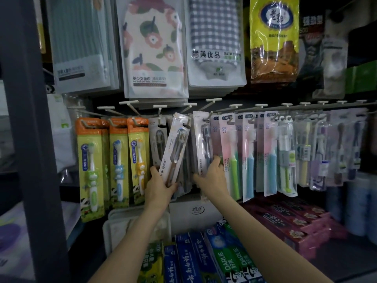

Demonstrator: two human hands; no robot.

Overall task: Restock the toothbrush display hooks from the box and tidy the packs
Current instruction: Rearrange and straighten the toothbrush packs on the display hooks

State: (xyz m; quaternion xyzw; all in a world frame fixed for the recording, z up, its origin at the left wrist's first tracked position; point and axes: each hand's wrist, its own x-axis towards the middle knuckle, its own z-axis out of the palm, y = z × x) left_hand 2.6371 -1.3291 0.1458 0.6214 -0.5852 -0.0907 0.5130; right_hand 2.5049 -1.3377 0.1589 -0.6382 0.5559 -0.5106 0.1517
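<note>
A row of white hooks [212,101] carries hanging toothbrush packs. My left hand [159,188] grips the lower end of a white toothbrush pack [175,146] that hangs tilted to the left from its hook. My right hand [212,176] holds the bottom of a neighbouring white pack [202,139], which hangs nearly upright. Orange children's toothbrush packs [118,160] hang to the left. Pink and blue packs [248,156] hang to the right. No box is in view.
Towel and cloth packs [153,48] hang on the row above. Toothpaste boxes [204,258] lie on the shelf below my arms, red ones [291,225] to the right. A dark upright post [30,139] borders the left side.
</note>
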